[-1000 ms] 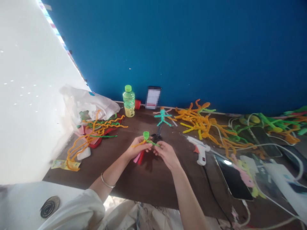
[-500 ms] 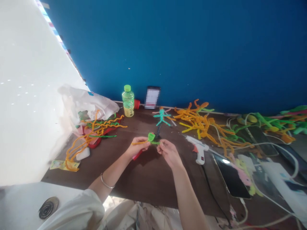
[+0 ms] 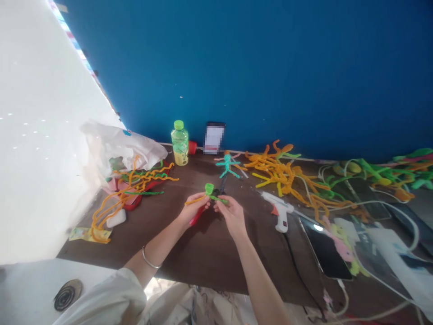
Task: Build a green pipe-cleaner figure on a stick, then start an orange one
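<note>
Over the middle of the table, my left hand (image 3: 197, 206) pinches a small pipe-cleaner piece with a coiled green top (image 3: 209, 189). An orange pipe-cleaner end (image 3: 194, 201) sticks out across the fingers of that hand. My right hand (image 3: 231, 214) has thumb and fingers closed on the green strand (image 3: 218, 199) running from the same piece. Below the left fingers shows a red handle-like item (image 3: 197, 216), mostly hidden; whether it is held or lies on the table I cannot tell. Beyond the hands is a turquoise pipe-cleaner figure (image 3: 228, 165) with spread limbs.
A white glue gun (image 3: 279, 209) with a black cord lies at right, near a phone (image 3: 325, 250). Orange pipe-cleaner pieces (image 3: 287, 178) are heaped behind it. Loose strands (image 3: 142, 180) lie left by a plastic bag (image 3: 135, 146). A drink bottle (image 3: 180, 144) and propped phone (image 3: 214, 137) stand at the back.
My right hand has moved slightly left and closer to my left hand. The green top has turned and shifted left, and the green strand now slants down to the right.
</note>
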`<action>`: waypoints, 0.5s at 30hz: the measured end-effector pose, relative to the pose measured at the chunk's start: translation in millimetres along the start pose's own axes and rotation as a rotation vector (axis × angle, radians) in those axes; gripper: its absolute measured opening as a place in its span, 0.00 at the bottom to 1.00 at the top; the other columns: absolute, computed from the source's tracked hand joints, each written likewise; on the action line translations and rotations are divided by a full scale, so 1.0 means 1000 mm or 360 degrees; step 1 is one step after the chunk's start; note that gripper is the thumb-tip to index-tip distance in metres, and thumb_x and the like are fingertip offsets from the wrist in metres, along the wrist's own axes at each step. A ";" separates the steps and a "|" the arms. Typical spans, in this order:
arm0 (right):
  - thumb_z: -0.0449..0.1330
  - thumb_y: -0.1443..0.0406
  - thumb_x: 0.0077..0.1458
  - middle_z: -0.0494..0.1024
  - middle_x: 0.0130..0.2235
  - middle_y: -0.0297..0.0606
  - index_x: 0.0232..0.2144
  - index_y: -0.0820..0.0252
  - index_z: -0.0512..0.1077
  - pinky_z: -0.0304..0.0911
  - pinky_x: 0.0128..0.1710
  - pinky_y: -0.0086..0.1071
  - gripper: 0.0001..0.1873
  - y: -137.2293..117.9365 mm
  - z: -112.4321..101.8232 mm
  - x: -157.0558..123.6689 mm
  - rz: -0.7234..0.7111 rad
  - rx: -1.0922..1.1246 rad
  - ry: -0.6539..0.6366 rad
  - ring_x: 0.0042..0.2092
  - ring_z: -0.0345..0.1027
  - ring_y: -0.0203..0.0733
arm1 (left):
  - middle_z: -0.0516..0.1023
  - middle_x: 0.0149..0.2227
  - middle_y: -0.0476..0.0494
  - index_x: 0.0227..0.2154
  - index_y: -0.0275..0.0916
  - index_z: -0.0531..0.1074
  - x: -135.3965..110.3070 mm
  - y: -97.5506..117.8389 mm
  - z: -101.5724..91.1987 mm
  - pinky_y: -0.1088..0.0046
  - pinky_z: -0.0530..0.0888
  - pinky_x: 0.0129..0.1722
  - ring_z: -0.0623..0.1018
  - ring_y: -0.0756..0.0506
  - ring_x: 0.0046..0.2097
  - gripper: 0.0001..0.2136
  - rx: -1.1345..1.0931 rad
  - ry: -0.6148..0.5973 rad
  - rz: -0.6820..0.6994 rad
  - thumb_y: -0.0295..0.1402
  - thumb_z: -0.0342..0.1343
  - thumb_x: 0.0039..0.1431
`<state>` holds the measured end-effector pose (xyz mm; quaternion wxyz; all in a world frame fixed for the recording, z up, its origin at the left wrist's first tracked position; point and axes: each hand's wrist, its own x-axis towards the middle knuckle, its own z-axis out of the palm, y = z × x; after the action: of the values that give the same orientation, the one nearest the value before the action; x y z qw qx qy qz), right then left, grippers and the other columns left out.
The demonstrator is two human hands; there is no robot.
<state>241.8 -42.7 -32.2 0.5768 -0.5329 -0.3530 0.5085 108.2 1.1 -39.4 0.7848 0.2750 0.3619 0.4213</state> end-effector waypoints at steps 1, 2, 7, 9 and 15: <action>0.64 0.59 0.42 0.74 0.25 0.35 0.33 0.61 0.69 0.67 0.31 0.34 0.16 -0.001 0.000 -0.001 -0.0010 -0.0048 0.0017 0.28 0.69 0.37 | 0.71 0.23 0.48 0.28 0.32 0.73 0.000 0.000 0.001 0.79 0.65 0.25 0.69 0.56 0.24 0.15 0.0021 -0.0001 0.0013 0.35 0.65 0.37; 0.63 0.59 0.42 0.74 0.23 0.34 0.32 0.61 0.70 0.67 0.30 0.34 0.15 -0.002 0.000 -0.001 -0.0016 -0.0089 0.0029 0.26 0.68 0.37 | 0.71 0.23 0.48 0.27 0.31 0.73 -0.001 0.000 0.001 0.79 0.64 0.23 0.68 0.56 0.23 0.14 0.0051 -0.0002 0.0032 0.35 0.65 0.37; 0.64 0.60 0.41 0.73 0.22 0.33 0.29 0.61 0.71 0.66 0.27 0.32 0.12 -0.007 0.000 -0.003 -0.0069 -0.0228 0.0032 0.24 0.67 0.36 | 0.67 0.17 0.51 0.20 0.31 0.70 -0.004 0.001 0.003 0.79 0.58 0.18 0.64 0.57 0.19 0.13 0.0271 -0.0095 0.0124 0.38 0.62 0.41; 0.64 0.61 0.41 0.73 0.21 0.33 0.28 0.60 0.71 0.66 0.27 0.32 0.11 -0.008 0.000 -0.004 -0.0078 -0.0252 0.0022 0.23 0.67 0.36 | 0.67 0.17 0.51 0.20 0.31 0.69 -0.006 0.003 0.004 0.79 0.59 0.19 0.64 0.57 0.19 0.14 0.0338 -0.0118 0.0125 0.39 0.62 0.42; 0.63 0.62 0.42 0.74 0.21 0.34 0.27 0.60 0.71 0.66 0.26 0.32 0.08 -0.010 0.000 -0.004 -0.0110 -0.0343 0.0040 0.23 0.68 0.37 | 0.69 0.18 0.50 0.21 0.31 0.70 -0.008 0.004 0.006 0.78 0.63 0.21 0.66 0.55 0.20 0.14 0.0371 -0.0132 0.0129 0.40 0.62 0.40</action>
<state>242.7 -46.1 -21.8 0.5378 -0.5855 -0.4166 0.4408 108.1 -4.9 -30.2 0.7441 0.3960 0.3643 0.3960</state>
